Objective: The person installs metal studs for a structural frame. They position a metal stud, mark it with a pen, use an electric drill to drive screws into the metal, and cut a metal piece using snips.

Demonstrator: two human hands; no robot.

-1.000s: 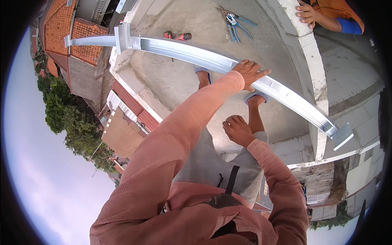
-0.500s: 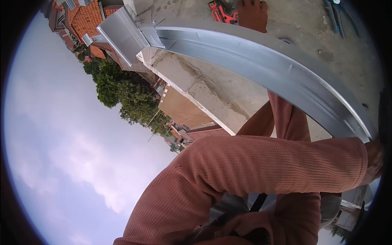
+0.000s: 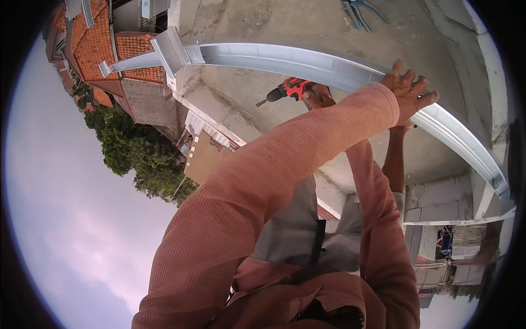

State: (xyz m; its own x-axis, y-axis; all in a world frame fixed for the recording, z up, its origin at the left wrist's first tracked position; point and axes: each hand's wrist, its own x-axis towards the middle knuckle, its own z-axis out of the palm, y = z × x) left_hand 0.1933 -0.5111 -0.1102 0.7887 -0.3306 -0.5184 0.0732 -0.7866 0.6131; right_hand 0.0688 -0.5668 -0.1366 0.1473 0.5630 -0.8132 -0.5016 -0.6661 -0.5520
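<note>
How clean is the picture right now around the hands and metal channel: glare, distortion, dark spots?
Head view: fisheye bends the metal channel into an arc, with a black rim; head view: bright glare whitens the channel just right of the left hand; head view: the right hand on the red drill looks darker, partly hidden by the left sleeve.

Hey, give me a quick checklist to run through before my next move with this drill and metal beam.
1. Drill gripped: ok, in the right hand.
2. Left hand on the metal beam: ok, spread over it.
3. Forearms uncrossed: not ok, the left sleeve passes over the right sleeve.
4. Drill bit off the beam: ok, pointing left, apart from it.
5. Trigger released: cannot tell, hidden.
6. Blue-handled pliers off the beam: ok, on the floor.
</note>
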